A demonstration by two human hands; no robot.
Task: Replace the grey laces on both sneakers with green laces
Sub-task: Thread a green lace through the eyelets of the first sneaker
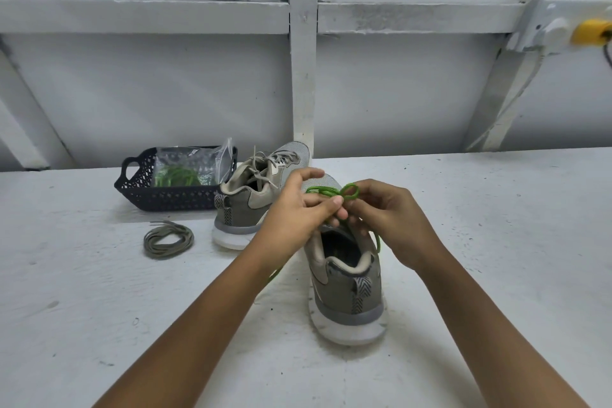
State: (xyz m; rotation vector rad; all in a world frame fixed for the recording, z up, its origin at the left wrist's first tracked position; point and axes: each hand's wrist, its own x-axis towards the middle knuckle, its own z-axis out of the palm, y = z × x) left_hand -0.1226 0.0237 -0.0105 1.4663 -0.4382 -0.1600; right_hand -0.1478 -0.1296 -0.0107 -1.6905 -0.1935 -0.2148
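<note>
The near grey sneaker [347, 278] stands heel towards me on the white table [496, 242]. A green lace [349, 190] forms loops above its tongue. My left hand [298, 209] and my right hand [381, 212] meet over the shoe, and both pinch the green lace at the loops. One green end hangs down the shoe's right side, another trails under my left forearm. The second sneaker [255, 195] stands behind at the left, still threaded with a grey lace [261, 166]. A coiled grey lace [168, 239] lies loose on the table.
A black lattice basket [139, 189] at the back left holds a clear bag [192, 162] with more green laces [177, 175]. A white framed wall [303, 76] rises behind the table. A yellow socket fitting [591, 31] sits at the upper right.
</note>
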